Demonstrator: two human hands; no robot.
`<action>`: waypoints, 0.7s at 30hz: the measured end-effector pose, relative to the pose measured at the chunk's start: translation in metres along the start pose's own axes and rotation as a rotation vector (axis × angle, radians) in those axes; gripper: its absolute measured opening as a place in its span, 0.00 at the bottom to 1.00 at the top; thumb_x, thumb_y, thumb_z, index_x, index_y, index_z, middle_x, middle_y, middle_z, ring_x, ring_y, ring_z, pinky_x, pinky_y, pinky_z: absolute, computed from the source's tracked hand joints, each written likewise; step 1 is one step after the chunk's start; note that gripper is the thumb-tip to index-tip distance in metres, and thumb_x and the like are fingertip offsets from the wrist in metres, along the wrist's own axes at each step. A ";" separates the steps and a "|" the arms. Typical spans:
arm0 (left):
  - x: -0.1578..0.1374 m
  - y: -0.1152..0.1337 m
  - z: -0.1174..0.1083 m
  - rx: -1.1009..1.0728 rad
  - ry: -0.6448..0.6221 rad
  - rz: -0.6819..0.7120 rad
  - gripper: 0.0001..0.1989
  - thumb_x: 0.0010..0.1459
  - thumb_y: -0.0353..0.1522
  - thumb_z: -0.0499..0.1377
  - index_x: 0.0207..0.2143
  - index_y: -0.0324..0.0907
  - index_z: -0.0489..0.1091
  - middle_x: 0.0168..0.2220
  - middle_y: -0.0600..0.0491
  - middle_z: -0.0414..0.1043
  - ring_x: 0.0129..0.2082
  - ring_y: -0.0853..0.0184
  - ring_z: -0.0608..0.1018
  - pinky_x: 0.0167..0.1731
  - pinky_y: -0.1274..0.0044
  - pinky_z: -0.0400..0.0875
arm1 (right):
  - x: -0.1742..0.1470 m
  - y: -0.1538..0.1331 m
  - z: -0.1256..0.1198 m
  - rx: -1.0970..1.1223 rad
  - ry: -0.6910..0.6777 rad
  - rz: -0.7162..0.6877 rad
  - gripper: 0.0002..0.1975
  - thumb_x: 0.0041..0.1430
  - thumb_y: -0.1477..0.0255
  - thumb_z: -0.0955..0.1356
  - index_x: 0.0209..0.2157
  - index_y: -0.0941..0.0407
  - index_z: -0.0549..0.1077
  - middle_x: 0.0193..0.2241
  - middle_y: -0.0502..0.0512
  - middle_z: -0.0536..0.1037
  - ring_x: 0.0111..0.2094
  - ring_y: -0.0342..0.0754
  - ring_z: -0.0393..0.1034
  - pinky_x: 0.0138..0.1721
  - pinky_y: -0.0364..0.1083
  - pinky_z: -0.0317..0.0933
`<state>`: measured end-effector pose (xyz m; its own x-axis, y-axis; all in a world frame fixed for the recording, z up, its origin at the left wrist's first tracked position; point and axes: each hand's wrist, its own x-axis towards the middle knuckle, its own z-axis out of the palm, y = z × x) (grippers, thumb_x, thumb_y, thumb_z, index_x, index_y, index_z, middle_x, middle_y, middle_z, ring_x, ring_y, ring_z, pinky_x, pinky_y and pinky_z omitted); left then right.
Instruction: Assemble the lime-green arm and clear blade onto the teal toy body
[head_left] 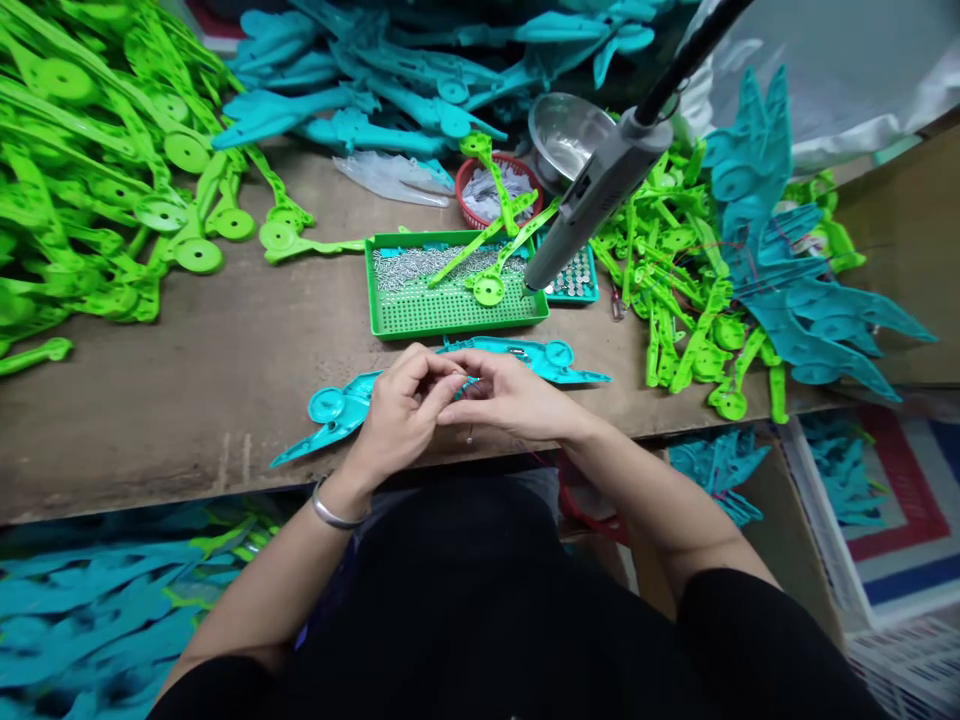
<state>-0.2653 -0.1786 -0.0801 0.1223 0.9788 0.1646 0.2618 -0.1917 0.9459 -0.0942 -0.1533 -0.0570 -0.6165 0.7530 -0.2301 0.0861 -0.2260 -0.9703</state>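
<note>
Left hand (399, 415): fingertips pinched on thin wire (470, 430).
Right hand (517, 395): fingers curled narrow around the same wire.
Blue plastic piece (544, 359): just under and beyond both hands.
Green tray (450, 322): farther beyond.

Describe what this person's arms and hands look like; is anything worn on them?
The left hand and right hand wear no gloves. A smooth, silvery bracelet circles the left wrist. Black short sleeves leave both forearms uncovered.
</note>
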 end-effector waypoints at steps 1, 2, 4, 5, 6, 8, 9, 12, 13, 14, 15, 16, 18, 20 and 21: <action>0.000 -0.002 0.000 0.024 0.028 0.028 0.06 0.62 0.35 0.61 0.32 0.43 0.71 0.31 0.55 0.70 0.31 0.70 0.73 0.32 0.77 0.68 | 0.002 0.003 0.001 0.035 0.006 0.030 0.22 0.53 0.69 0.74 0.50 0.55 0.73 0.41 0.52 0.78 0.38 0.45 0.74 0.40 0.46 0.73; 0.000 -0.003 -0.001 0.042 0.044 0.048 0.06 0.62 0.35 0.61 0.32 0.43 0.71 0.31 0.55 0.69 0.31 0.71 0.73 0.31 0.77 0.67 | 0.003 0.005 0.001 0.050 0.028 0.057 0.19 0.55 0.70 0.73 0.49 0.55 0.73 0.36 0.50 0.77 0.33 0.43 0.72 0.34 0.44 0.72; -0.001 -0.008 -0.005 0.071 0.038 0.071 0.06 0.62 0.34 0.61 0.33 0.43 0.70 0.31 0.55 0.68 0.30 0.71 0.72 0.30 0.78 0.67 | 0.001 0.006 -0.001 -0.002 0.095 0.067 0.14 0.59 0.69 0.71 0.47 0.56 0.73 0.29 0.47 0.74 0.26 0.40 0.67 0.28 0.42 0.67; -0.002 -0.010 -0.008 0.088 0.021 0.077 0.06 0.63 0.34 0.61 0.34 0.43 0.70 0.31 0.55 0.69 0.30 0.71 0.72 0.30 0.79 0.66 | -0.001 0.005 -0.004 -0.077 0.127 0.042 0.11 0.60 0.69 0.70 0.44 0.56 0.74 0.28 0.47 0.74 0.26 0.40 0.67 0.28 0.41 0.65; -0.003 -0.012 -0.010 0.107 -0.007 0.081 0.05 0.63 0.34 0.60 0.34 0.42 0.70 0.32 0.55 0.69 0.31 0.71 0.72 0.30 0.79 0.66 | -0.002 0.004 -0.006 -0.176 0.153 0.003 0.07 0.61 0.70 0.70 0.41 0.56 0.76 0.29 0.48 0.76 0.28 0.40 0.68 0.30 0.42 0.64; -0.004 -0.016 -0.013 0.137 -0.085 0.080 0.05 0.63 0.35 0.61 0.36 0.42 0.71 0.33 0.55 0.71 0.28 0.73 0.72 0.27 0.80 0.66 | -0.005 0.002 -0.011 -0.384 0.193 -0.075 0.04 0.62 0.72 0.69 0.36 0.57 0.77 0.30 0.49 0.78 0.31 0.41 0.70 0.35 0.42 0.62; -0.005 -0.017 -0.013 0.148 -0.116 0.082 0.06 0.62 0.36 0.62 0.39 0.42 0.71 0.33 0.55 0.72 0.26 0.73 0.71 0.26 0.80 0.66 | -0.005 0.001 -0.012 -0.471 0.204 -0.099 0.05 0.63 0.73 0.68 0.34 0.57 0.77 0.30 0.50 0.79 0.32 0.42 0.70 0.37 0.43 0.61; -0.006 -0.019 -0.013 0.212 -0.131 0.128 0.17 0.58 0.37 0.66 0.48 0.43 0.69 0.37 0.54 0.76 0.24 0.74 0.71 0.25 0.80 0.68 | -0.005 0.003 -0.013 -0.613 0.220 -0.120 0.06 0.64 0.74 0.67 0.34 0.57 0.77 0.30 0.50 0.79 0.32 0.42 0.70 0.37 0.43 0.59; -0.006 -0.019 -0.012 0.252 -0.114 0.164 0.18 0.58 0.37 0.66 0.49 0.43 0.69 0.38 0.54 0.76 0.24 0.74 0.72 0.26 0.80 0.68 | -0.005 0.004 -0.012 -0.636 0.223 -0.127 0.07 0.64 0.74 0.67 0.34 0.58 0.77 0.31 0.50 0.80 0.32 0.42 0.70 0.37 0.43 0.59; -0.006 -0.019 -0.011 0.299 -0.096 0.210 0.17 0.59 0.37 0.66 0.48 0.42 0.69 0.37 0.54 0.77 0.25 0.73 0.74 0.28 0.79 0.69 | -0.004 0.004 -0.011 -0.655 0.226 -0.136 0.07 0.65 0.74 0.67 0.34 0.58 0.77 0.31 0.51 0.80 0.32 0.42 0.70 0.37 0.43 0.59; -0.006 -0.019 -0.010 0.348 -0.082 0.258 0.13 0.61 0.36 0.64 0.46 0.42 0.71 0.37 0.53 0.77 0.27 0.72 0.75 0.29 0.79 0.69 | -0.004 0.005 -0.010 -0.672 0.227 -0.146 0.07 0.65 0.74 0.67 0.34 0.58 0.77 0.31 0.51 0.80 0.32 0.42 0.70 0.37 0.43 0.59; -0.005 -0.019 -0.009 0.400 -0.071 0.304 0.09 0.63 0.35 0.62 0.44 0.41 0.72 0.35 0.53 0.78 0.28 0.71 0.77 0.30 0.78 0.69 | -0.004 0.005 -0.009 -0.688 0.228 -0.154 0.07 0.65 0.74 0.67 0.34 0.58 0.77 0.31 0.51 0.80 0.32 0.42 0.70 0.37 0.43 0.59; -0.004 -0.019 -0.008 0.515 -0.054 0.375 0.06 0.66 0.33 0.59 0.40 0.41 0.74 0.33 0.52 0.79 0.31 0.68 0.79 0.32 0.77 0.69 | -0.004 0.004 -0.008 -0.718 0.224 -0.160 0.07 0.65 0.75 0.67 0.35 0.58 0.77 0.31 0.51 0.80 0.33 0.42 0.70 0.37 0.43 0.59; -0.003 -0.020 -0.008 0.625 -0.042 0.411 0.08 0.67 0.33 0.57 0.37 0.40 0.75 0.32 0.51 0.79 0.31 0.66 0.79 0.32 0.75 0.68 | -0.004 0.003 -0.011 -0.736 0.223 -0.160 0.07 0.65 0.75 0.66 0.36 0.58 0.78 0.32 0.52 0.80 0.33 0.43 0.71 0.37 0.43 0.59; -0.002 -0.021 -0.009 0.663 -0.036 0.417 0.09 0.67 0.34 0.57 0.36 0.40 0.75 0.31 0.51 0.79 0.30 0.65 0.79 0.31 0.74 0.67 | -0.005 0.002 -0.013 -0.742 0.230 -0.161 0.07 0.65 0.74 0.67 0.36 0.58 0.78 0.32 0.52 0.80 0.33 0.43 0.71 0.37 0.43 0.59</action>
<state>-0.2793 -0.1759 -0.0981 0.3638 0.8158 0.4497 0.7031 -0.5571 0.4419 -0.0809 -0.1490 -0.0585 -0.4954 0.8685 -0.0142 0.5591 0.3064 -0.7704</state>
